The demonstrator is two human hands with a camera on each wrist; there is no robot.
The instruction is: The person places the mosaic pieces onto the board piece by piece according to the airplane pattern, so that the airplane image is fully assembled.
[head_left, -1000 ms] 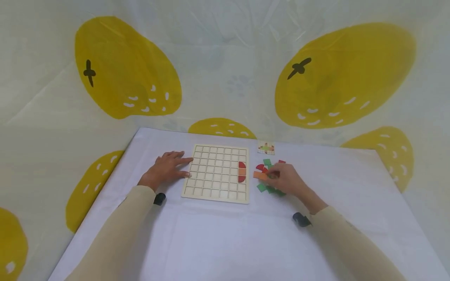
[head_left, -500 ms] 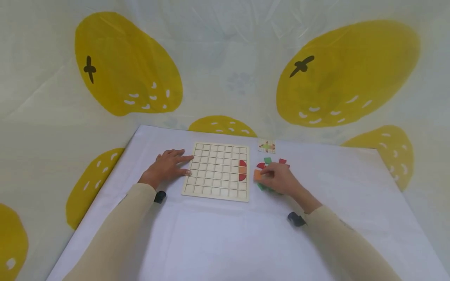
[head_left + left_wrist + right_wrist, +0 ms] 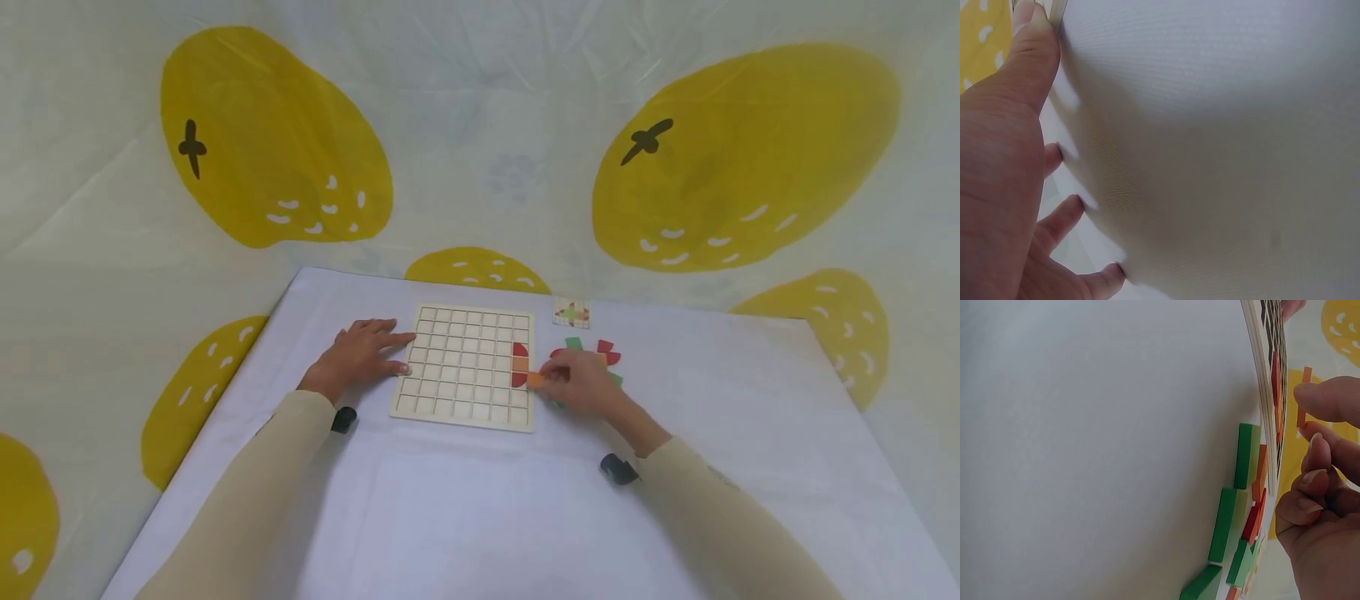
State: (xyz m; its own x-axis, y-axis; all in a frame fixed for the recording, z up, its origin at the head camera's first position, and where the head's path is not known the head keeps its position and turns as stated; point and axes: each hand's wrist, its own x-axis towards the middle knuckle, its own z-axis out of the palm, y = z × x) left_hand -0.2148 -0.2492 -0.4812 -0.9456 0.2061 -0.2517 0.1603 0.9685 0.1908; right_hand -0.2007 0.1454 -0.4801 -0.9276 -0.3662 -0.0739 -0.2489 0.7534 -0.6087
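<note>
Right hand (image 3: pixel 588 387): thumb and a finger clamped on an orange tile (image 3: pixel 1304 394), remaining fingers (image 3: pixel 1314 478) curled in toward the palm. Tile sticks out left of the fingertips, raised over the right rim of the gridded board (image 3: pixel 452 356). Half a second ago that tile was out over the pile with a visible gap to the board; gap's closed now, hand has come left. Just past the tile, seated in the board's right-hand column: red piece (image 3: pixel 520 349), orange piece (image 3: pixel 520 364), second red piece (image 3: pixel 519 380), same as in both earlier frames. Under and behind the right fingers: the loose pile, partly hidden by the hand. Green tile (image 3: pixel 573 342) just above the knuckles, red tiles (image 3: pixel 612 358) just right of them; the hand's shift has uncovered more of that right side. Small pattern card (image 3: pixel 572 313) farther out past the fingertips, unmoved. Across the board, left hand (image 3: pixel 356 358): fingers spread apart, thumb and one fingertip on the left rim, the others down on the counter (image 3: pixel 480 500); no real change there. Behind each hand, a black wrist camera (image 3: pixel 618 469) and a beige sleeve (image 3: pixel 727 500). Farthest out, pale backdrop (image 3: pixel 450 167) with yellow fruit prints (image 3: pixel 262 142).
</note>
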